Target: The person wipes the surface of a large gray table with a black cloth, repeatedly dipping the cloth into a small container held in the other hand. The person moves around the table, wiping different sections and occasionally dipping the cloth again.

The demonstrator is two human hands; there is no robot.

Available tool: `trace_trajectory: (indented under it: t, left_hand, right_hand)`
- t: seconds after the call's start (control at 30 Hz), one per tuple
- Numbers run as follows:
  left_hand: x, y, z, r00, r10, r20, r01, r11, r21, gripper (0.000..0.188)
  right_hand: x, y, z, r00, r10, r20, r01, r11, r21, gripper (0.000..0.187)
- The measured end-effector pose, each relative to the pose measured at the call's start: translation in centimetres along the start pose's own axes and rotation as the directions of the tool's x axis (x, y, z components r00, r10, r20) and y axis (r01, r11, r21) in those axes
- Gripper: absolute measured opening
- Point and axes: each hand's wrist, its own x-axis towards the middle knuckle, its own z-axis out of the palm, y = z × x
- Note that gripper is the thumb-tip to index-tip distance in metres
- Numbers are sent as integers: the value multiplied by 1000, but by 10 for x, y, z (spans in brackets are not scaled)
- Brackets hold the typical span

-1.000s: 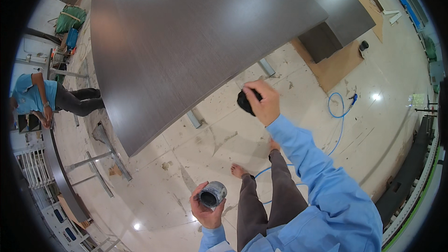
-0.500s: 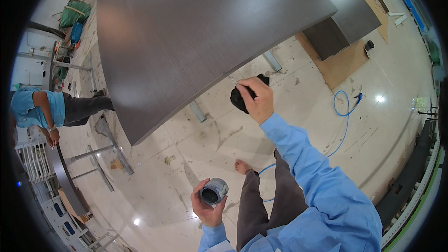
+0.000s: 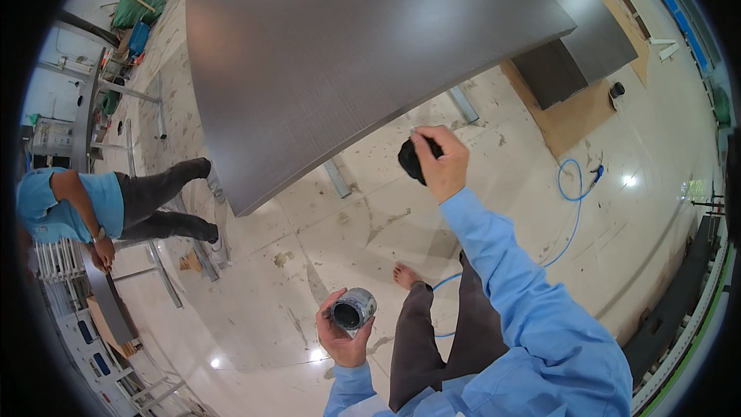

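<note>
My left hand (image 3: 345,338) is closed round a small grey-smeared metal can (image 3: 354,306), held tilted so its open mouth shows dark inside. Further up, my right hand (image 3: 446,166) pinches a bunched black cloth (image 3: 414,161); a small pale tip shows at the fingertips, too small to name. Just beyond that hand runs the near edge of a large dark-brown wood-grain panel (image 3: 370,46). Hand and cloth are apart from the panel edge, over the floor.
Metal support legs (image 3: 463,104) show under the panel. A co-worker in a blue shirt (image 3: 90,199) walks at the left. A blue air hose (image 3: 573,224) curls across the floor on the right. Cardboard (image 3: 575,127) lies beneath a smaller dark panel (image 3: 594,27).
My right hand has drawn slightly right and away from the panel edge with the cloth. My left hand and can stay nearly in place. The co-worker's legs have changed stride.
</note>
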Motion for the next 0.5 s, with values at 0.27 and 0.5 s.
trace_trajectory:
  t: [0.27,0.5]
  left_hand:
    - [-11,-14,-39,1000,-7,-10,7,1000,13,78]
    - [-22,-17,-54,998,-33,-46,32,999,-11,77]
  right_hand:
    - [-19,-24,23,976,-97,197,91,995,37,7]
    - [-36,-16,27,922,-133,363,130,991,32,10]
